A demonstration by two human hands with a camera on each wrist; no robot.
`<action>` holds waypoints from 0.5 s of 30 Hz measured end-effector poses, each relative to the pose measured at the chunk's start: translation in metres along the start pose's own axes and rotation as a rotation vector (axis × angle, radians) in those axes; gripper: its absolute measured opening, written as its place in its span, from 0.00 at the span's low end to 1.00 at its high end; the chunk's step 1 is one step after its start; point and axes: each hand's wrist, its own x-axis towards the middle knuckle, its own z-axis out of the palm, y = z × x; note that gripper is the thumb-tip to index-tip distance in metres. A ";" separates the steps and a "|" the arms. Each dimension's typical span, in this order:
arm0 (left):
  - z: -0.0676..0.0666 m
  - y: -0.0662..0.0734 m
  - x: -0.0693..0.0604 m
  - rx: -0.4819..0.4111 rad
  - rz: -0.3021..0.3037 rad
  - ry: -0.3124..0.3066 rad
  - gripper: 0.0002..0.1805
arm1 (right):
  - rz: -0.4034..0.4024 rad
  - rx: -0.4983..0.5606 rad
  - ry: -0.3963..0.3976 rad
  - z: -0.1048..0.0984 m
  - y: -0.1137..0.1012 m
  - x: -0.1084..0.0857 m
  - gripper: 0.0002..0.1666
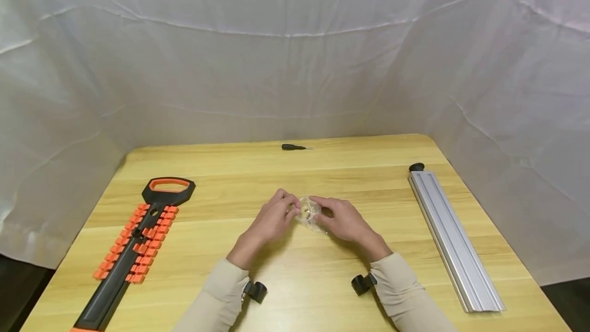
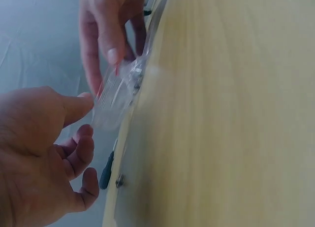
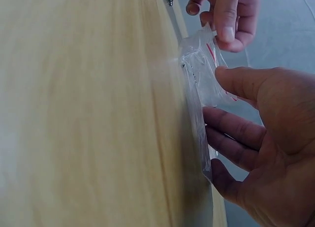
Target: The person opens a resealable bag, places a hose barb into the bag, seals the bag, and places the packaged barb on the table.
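A small clear plastic zip bag (image 1: 310, 219) with red lines near its mouth is between the two hands, low over the middle of the table. Small metal pieces (image 3: 193, 77) show inside it, too blurred to tell their kind. My left hand (image 1: 272, 219) pinches the bag's edge with thumb and finger. My right hand (image 1: 344, 220) holds the other side, its thumb (image 3: 241, 81) on the bag near the red lines and its fingers spread along the plastic. In the left wrist view, a small dark metal screw-like piece (image 2: 119, 180) lies on the table near my left hand.
A black screwdriver (image 1: 291, 147) lies at the table's far edge. At left is a black rack (image 1: 154, 211) with a handle and orange clips. A long silver aluminium bar (image 1: 451, 234) with a black knob lies at right. White cloth (image 1: 286, 65) surrounds the table.
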 end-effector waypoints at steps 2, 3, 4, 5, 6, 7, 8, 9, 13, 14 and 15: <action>-0.003 -0.003 -0.002 -0.017 -0.015 0.013 0.09 | 0.000 0.000 -0.003 0.000 0.000 0.000 0.29; -0.004 -0.005 -0.003 -0.024 -0.023 0.022 0.09 | 0.001 0.001 -0.002 0.000 0.000 0.000 0.29; -0.006 -0.007 -0.004 -0.030 -0.029 0.028 0.09 | 0.001 0.002 0.001 0.000 -0.001 -0.001 0.29; -0.008 -0.009 -0.005 -0.034 -0.035 0.033 0.09 | 0.004 0.002 0.004 0.000 -0.001 -0.001 0.29; -0.010 -0.011 -0.007 -0.038 -0.042 0.039 0.10 | 0.000 0.001 0.009 0.000 -0.001 -0.001 0.29; -0.012 -0.013 -0.008 -0.042 -0.047 0.041 0.10 | 0.001 0.002 0.012 0.000 -0.001 -0.001 0.29; -0.014 -0.015 -0.010 -0.044 -0.056 0.044 0.10 | 0.002 0.001 0.012 0.000 -0.001 -0.001 0.29; -0.016 -0.017 -0.011 -0.044 -0.062 0.049 0.10 | 0.002 -0.001 0.012 0.000 -0.001 -0.001 0.29; -0.022 -0.025 -0.018 -0.034 -0.094 0.057 0.10 | 0.000 -0.005 0.006 0.000 -0.002 -0.001 0.29; -0.023 -0.026 -0.019 -0.032 -0.098 0.060 0.10 | -0.001 -0.005 0.005 0.000 -0.002 -0.001 0.29; -0.024 -0.028 -0.020 -0.029 -0.101 0.062 0.09 | -0.002 -0.005 0.006 0.000 -0.002 -0.001 0.29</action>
